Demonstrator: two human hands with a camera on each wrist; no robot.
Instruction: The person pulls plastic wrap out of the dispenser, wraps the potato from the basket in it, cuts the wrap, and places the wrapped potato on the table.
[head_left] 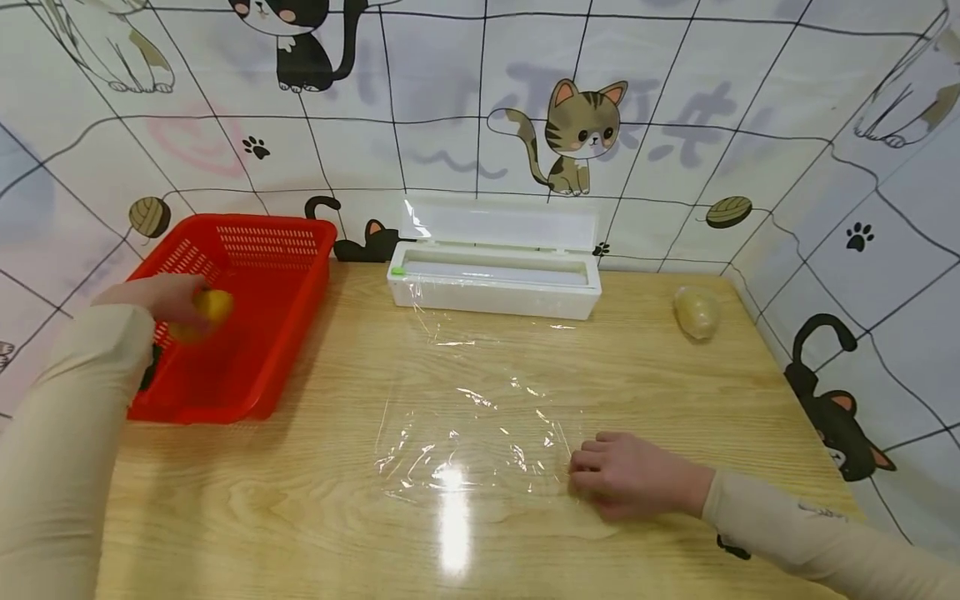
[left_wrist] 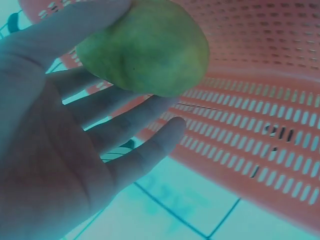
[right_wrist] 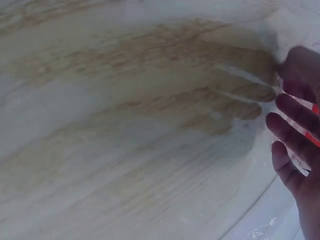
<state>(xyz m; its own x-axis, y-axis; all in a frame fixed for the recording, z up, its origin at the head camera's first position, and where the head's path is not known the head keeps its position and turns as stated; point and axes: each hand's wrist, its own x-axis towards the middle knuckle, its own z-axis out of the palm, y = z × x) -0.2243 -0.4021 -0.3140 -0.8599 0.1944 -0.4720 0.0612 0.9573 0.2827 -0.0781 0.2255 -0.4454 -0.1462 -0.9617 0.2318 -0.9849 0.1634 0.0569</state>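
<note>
- Fruit [head_left: 217, 307], yellow and rounded: I see the bare left hand [head_left: 167, 298] gripping it at the slotted red plastic basket [head_left: 294, 333].
- Bare right hand [head_left: 637, 477] at crinkled clear plastic film [head_left: 480, 433]: I can't tell whether its fingers pinch the edge.

Desk [head_left: 300, 533]: glossy wood-grain
Film [head_left: 480, 433]: clear, shiny, wrinkled plastic
Basket [head_left: 302, 337]: smooth plastic, desk's left edge
Box [head_left: 495, 298]: smooth plastic, desk's far edge

Basket [head_left: 243, 354]: over on the table's [head_left: 300, 517] left
Fruit [head_left: 217, 307]: in the left hand [head_left: 168, 297], over the basket
Box [head_left: 495, 292]: back, middle
Film [head_left: 480, 433]: before the box, left of the right hand [head_left: 637, 475]
Wrapped fruit [head_left: 697, 312]: right of the box
</note>
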